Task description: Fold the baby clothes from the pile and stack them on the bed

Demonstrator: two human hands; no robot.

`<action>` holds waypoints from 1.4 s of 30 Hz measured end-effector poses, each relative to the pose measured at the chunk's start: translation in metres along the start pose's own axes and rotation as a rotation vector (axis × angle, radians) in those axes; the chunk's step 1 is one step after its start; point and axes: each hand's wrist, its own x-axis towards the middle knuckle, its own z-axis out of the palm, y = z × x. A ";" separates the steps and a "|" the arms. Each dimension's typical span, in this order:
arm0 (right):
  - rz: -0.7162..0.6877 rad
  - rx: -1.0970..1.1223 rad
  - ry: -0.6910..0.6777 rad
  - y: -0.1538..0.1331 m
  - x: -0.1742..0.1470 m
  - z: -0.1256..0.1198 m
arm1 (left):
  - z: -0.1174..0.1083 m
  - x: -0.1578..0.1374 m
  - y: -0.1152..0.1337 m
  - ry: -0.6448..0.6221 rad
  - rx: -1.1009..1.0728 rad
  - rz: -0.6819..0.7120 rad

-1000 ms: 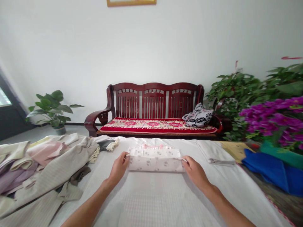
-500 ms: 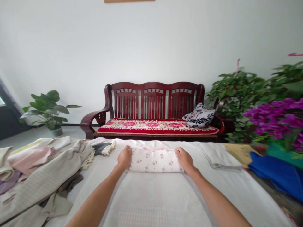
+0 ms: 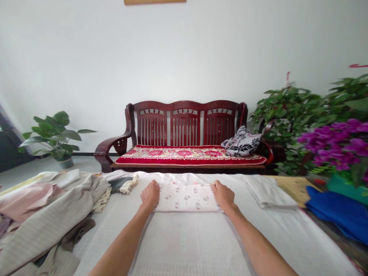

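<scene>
A white garment [image 3: 184, 198] with a small grey and pink print lies folded into a flat rectangle on the white cloth [image 3: 184, 245] that covers the table. My left hand [image 3: 150, 194] is closed on its left end, and my right hand [image 3: 223, 194] is closed on its right end. The fingertips of both hands are partly hidden from view. A little pink shows along the garment's far edge. Some way to its right lies a folded white cloth piece [image 3: 268, 193].
Heaped clothes [image 3: 60, 214] in grey, pink and brown cover the table's left side. Blue fabric [image 3: 337, 211] lies by purple flowers [image 3: 335, 143] at the right edge. Beyond the table stand a red wooden bench [image 3: 185, 126] with a patterned cushion [image 3: 243, 142] and a potted plant [image 3: 57, 138].
The pink neckline at the garment's far edge is now mostly covered, and the print shows up to that edge. Both hands still grip its ends. The view has shifted slightly.
</scene>
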 end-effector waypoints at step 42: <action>-0.248 0.112 -0.157 0.005 0.044 -0.011 | -0.020 0.029 -0.009 -0.179 0.088 0.266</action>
